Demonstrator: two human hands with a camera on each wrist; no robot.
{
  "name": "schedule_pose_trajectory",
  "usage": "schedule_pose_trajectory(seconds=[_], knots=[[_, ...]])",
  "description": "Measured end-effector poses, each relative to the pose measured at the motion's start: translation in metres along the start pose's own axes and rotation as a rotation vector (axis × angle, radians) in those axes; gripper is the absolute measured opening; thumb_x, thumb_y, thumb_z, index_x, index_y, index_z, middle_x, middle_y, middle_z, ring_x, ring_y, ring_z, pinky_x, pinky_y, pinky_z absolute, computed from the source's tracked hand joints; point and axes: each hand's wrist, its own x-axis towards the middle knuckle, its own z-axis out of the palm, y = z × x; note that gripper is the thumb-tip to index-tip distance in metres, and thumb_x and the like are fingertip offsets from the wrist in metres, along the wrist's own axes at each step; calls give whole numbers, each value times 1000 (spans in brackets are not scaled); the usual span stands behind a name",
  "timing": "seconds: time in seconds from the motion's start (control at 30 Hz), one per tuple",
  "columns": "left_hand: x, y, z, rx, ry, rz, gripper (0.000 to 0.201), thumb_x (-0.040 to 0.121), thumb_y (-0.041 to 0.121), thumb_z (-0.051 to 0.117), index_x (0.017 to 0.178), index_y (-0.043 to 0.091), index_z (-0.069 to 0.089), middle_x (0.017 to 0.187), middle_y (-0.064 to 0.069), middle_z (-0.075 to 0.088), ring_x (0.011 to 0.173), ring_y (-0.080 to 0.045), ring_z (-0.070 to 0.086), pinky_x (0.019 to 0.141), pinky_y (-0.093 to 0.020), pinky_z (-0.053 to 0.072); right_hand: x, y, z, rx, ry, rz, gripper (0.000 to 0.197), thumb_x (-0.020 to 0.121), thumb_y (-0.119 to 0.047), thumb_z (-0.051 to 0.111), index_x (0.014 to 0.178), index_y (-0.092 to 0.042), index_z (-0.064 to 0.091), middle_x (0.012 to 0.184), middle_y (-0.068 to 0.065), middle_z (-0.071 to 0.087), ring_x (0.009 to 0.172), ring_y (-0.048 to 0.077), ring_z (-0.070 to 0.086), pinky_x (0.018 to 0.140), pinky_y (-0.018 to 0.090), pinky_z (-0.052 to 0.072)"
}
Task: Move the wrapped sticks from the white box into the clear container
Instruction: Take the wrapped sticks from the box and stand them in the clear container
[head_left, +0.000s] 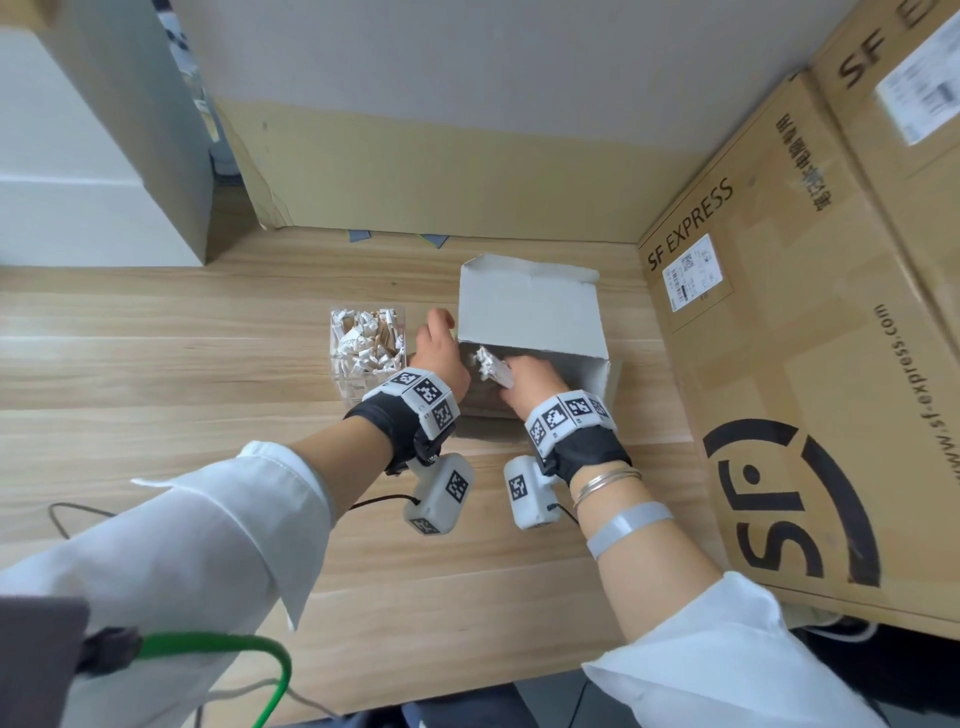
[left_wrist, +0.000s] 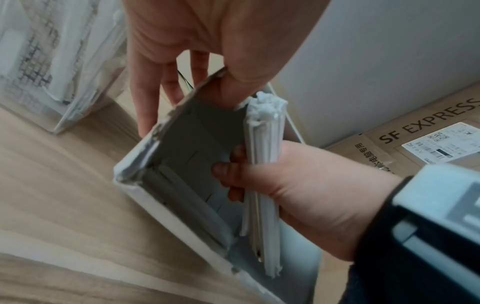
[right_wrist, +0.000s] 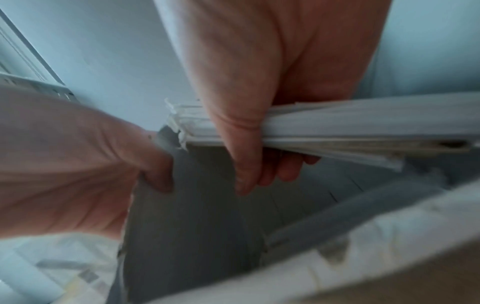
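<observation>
White sleeves (head_left: 223, 525) fill the bottom of my head view, and past them both of my hands are at the white box (head_left: 530, 317) on the worktop (head_left: 156, 364). My right hand (head_left: 530, 382) is inside the open box with its fingers (left_wrist: 228, 170) curled round a bundle of wrapped sticks (left_wrist: 262, 174), thumb on one side and fingertips on the other, gripped near the middle of its length. The bundle is partly raised above the box floor, with its crimped paper ends poking out toward the left. My left hand (head_left: 441, 353) pinches the box's left wall, thumb inside and fingers (left_wrist: 145, 98) outside, which holds the box in place.

I judge these sticks to be very light, thin and fairly stiff along their length, with smooth paper wrappers that could slide against one another. A mid-length grip round the whole bundle looks right; a loose hold would probably let single sticks slip out of the bundle.

A few more sticks lie along the near wall of the box (left_wrist: 182, 207). Just left of the box stands the clear container (head_left: 366, 348), already holding a mass of wrapped sticks standing on end, so part of the job looks done. Large cardboard cartons (head_left: 779, 364) stand on the right.
</observation>
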Motion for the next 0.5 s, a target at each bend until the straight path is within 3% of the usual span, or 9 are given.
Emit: schedule_pose_trajectory(seconds=[0.13, 0.2, 0.27, 0.37, 0.43, 0.5], knots=[[3, 0, -2, 127, -141, 4, 45, 88, -8, 36, 130, 5, 27, 104, -22, 59, 77, -29, 53, 69, -34, 43, -7, 0, -7, 184, 75, -59, 28, 86, -25, 64, 107, -8, 63, 109, 12, 68, 104, 29, 61, 85, 29, 43], [6, 0, -3, 176, -187, -41, 46, 92, -3, 39, 136, 6, 28, 113, -22, 61, 94, -34, 60, 76, -35, 46, -10, -2, -11, 289, 107, -79, 32, 86, -31, 63, 110, -9, 62, 107, 9, 67, 101, 25, 61, 83, 26, 42], [9, -2, -5, 217, -204, -78, 47, 94, 1, 41, 140, 7, 30, 127, -19, 57, 112, -33, 58, 86, -34, 46, -12, -4, -15, 417, 136, -68, 28, 87, -35, 61, 102, -11, 62, 96, 8, 66, 91, 23, 60, 77, 25, 41], [8, -3, -8, 235, -215, -66, 56, 96, 8, 43, 148, 11, 20, 130, -17, 56, 114, -31, 58, 82, -31, 46, -10, -8, -19, 562, 233, -36, 25, 87, -41, 59, 79, -18, 58, 73, 0, 60, 71, 19, 57, 69, 25, 42], [7, -2, -13, 221, -202, -23, 60, 98, 11, 41, 151, 13, 12, 133, -16, 55, 117, -30, 57, 86, -32, 46, -9, -15, -23, 633, 291, -29, 33, 87, -41, 59, 63, -19, 51, 59, -3, 56, 57, 13, 54, 63, 23, 39], [6, -2, -21, 163, -122, 65, 56, 96, 6, 41, 149, 15, 22, 137, -14, 52, 121, -28, 54, 95, -32, 45, -8, -25, -27, 708, 326, -47, 39, 87, -39, 59, 56, -17, 48, 53, -1, 52, 51, 12, 50, 59, 23, 39]])
